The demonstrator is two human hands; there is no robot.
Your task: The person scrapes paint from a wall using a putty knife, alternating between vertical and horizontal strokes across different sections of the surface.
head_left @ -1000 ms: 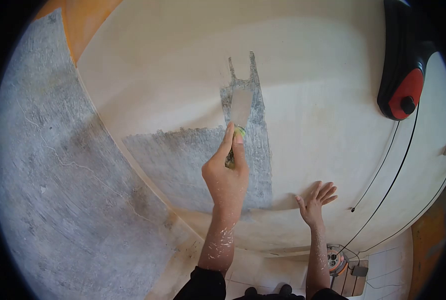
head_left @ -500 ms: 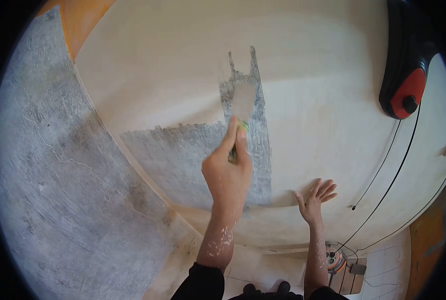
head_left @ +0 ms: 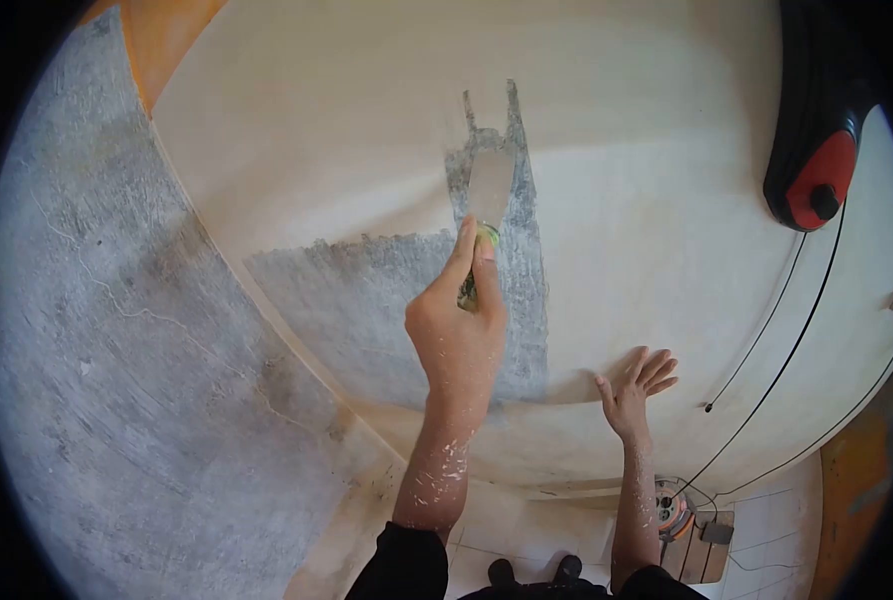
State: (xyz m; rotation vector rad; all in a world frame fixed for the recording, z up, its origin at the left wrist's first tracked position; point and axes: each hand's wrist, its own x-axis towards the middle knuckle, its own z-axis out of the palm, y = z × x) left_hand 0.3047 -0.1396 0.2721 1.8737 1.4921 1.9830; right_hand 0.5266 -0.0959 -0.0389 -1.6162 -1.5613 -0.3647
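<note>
My left hand [head_left: 458, 315] grips a scraper [head_left: 491, 185] by its dark handle with a green collar, thumb and index finger extended along it. The broad flat blade points up and lies over a bared grey strip of the cream wall [head_left: 646, 250]. Around and below it, the grey scraped patch [head_left: 366, 300] widens to the left, its edge ragged. My right hand [head_left: 630, 398] is spread on the wall to the lower right, palm toward the surface, holding nothing. White flecks dot both forearms.
A black and red device [head_left: 816, 180] hangs at upper right, with dark cords running down. An orange cable reel [head_left: 673, 510] sits by a small wooden stool [head_left: 696, 555] below. On the left is a rough grey wall surface [head_left: 116, 350]. My feet [head_left: 534, 572] stand on floor tiles.
The view has shifted slightly, so the wall patch appears a little higher. The scraper keeps nearly the same place on the grey strip, and my right hand stays on the wall.
</note>
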